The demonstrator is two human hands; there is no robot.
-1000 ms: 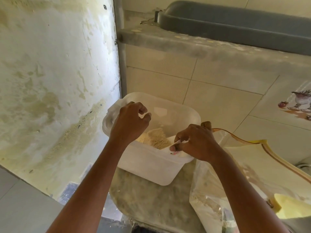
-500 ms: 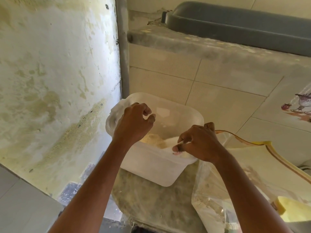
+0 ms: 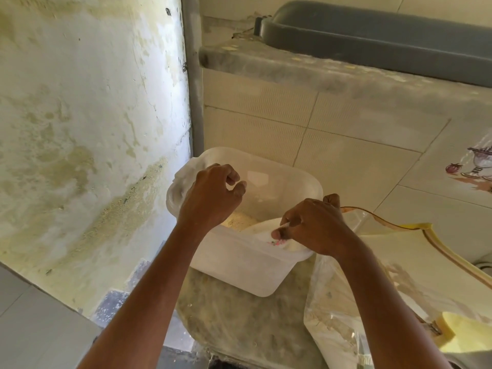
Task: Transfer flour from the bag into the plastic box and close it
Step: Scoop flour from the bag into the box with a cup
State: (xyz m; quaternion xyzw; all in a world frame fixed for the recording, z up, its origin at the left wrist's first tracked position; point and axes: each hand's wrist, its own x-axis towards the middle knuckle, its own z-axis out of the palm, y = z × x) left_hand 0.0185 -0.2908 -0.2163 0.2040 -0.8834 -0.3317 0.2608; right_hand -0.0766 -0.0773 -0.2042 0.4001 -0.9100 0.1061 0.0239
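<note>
I read the head view as mid-transfer, not yet at the closing step. The plastic box (image 3: 239, 265) stands on the stone worktop (image 3: 239, 328), set against the tiled wall (image 3: 346, 161), open at the top, with a low heap of flour (image 3: 235, 221) at its bottom.

Change over the last second: both hands hold almost the same posts, and the flour heap, plainly exposed a second ago, is now mostly covered by a white sheet (image 3: 262, 230) that the right hand draws across the near corner of the box. I judge this sheet to be part of a small bag or liner being emptied or tucked in; its exact nature is not readable.

State of the grips:
1. Left hand (image 3: 210, 195): fingers curled above the left rim of the box. White film (image 3: 181, 179) drapes over that rim beneath it. I cannot tell whether the fingers pinch the film or hold nothing.
2. Right hand (image 3: 316, 227): thumb and fingers closed in a pinch on the white sheet at the near right corner.

The large clear bag (image 3: 332, 315) lies on the worktop just right of the box, under the right forearm, with flour dust inside. No lid is identifiable, so closing remains outstanding.
</note>
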